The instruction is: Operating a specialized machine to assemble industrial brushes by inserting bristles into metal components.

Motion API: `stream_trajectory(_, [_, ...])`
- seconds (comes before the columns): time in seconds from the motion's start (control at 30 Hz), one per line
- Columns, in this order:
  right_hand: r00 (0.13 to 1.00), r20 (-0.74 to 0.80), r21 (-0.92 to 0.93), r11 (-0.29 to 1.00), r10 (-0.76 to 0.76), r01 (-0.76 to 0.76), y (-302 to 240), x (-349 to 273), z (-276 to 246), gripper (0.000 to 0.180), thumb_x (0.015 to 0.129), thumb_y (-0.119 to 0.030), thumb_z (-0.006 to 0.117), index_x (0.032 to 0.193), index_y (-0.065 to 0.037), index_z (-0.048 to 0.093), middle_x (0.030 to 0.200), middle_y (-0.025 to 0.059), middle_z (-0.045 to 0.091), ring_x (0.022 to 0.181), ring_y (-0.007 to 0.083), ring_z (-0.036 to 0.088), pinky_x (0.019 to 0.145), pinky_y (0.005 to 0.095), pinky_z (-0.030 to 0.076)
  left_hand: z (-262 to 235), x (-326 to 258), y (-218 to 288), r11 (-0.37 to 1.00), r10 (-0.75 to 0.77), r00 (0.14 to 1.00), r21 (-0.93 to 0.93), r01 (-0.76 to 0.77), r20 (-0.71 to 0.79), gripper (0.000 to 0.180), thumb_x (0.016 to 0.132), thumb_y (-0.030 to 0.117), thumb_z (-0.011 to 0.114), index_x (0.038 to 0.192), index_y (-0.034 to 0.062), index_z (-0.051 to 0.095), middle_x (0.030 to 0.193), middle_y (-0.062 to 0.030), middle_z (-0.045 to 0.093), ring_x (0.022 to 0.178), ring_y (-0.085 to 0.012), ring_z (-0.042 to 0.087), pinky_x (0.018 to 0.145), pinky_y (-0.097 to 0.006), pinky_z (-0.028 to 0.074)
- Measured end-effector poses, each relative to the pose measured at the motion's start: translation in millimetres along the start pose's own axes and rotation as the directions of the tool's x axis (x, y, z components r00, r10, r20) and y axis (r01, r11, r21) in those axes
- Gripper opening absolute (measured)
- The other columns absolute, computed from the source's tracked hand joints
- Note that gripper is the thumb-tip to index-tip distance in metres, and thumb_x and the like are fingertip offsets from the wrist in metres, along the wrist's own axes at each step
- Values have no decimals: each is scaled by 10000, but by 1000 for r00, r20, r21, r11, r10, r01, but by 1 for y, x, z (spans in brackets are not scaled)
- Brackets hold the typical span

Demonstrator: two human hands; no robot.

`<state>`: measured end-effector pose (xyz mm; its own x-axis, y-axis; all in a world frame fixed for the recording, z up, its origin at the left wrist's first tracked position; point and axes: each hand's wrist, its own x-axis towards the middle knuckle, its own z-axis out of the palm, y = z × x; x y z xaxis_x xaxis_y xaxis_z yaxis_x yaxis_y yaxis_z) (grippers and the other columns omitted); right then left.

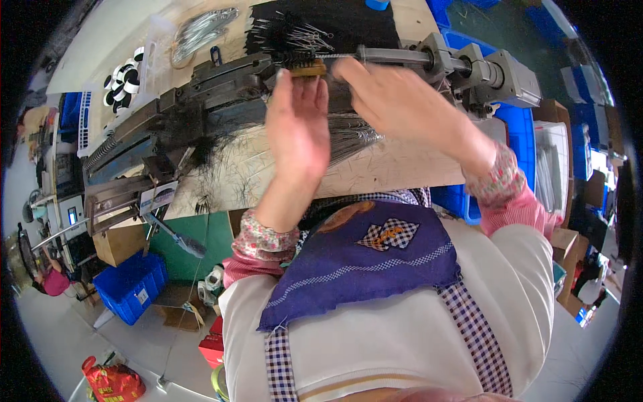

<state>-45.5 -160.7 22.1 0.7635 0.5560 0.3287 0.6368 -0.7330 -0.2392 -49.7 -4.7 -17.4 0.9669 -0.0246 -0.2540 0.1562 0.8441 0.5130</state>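
My left hand (299,127) is raised in front of the bench machine (228,77), its thumb and fingers around a small yellowish wooden block brush (308,69) with dark bristles facing away from me. Just beyond the brush, a thin twisted wire (338,55) runs into the machine's metal spindle (395,56). My right hand (402,100) comes in from the right, fingers curled together close to that wire. Motion blurs it, and whatever its fingertips hold is hidden. A bundle of thin metal wires (351,137) lies on the table below both hands.
Twisted-wire brushes with black bristles (295,33) lie on a black cloth (365,27) behind the machine. At the far left are black-and-white rolls (124,84) and a bag of wire pieces (204,30). Loose bristles (234,174) litter the table. Blue crates (516,144) stand right.
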Motion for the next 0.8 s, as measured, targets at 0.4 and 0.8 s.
stream_trajectory(0.4, [978, 72, 450, 882, -196, 144, -8, -30, 103, 102, 794, -124, 579, 787, -50, 649, 854, 118, 621, 817, 292, 624, 631, 403, 513, -50, -93, 53, 401, 111, 868, 778, -484, 484, 640, 898, 162, 547, 1436, -40, 265, 1504, -220, 242, 1384, -347, 276, 1119, -417, 232])
stream_trajectory(0.8, [969, 162, 305, 944, -185, 129, -15, -6, 116, 244, 809, -165, 607, 1013, -47, 542, 851, 141, 591, 735, 304, 622, 641, 394, 531, -257, -162, 221, -283, 811, 568, 758, 587, -138, 866, 835, 204, 679, 1473, 13, 124, 1175, -270, 587, 1018, -383, 623, 833, -378, 511])
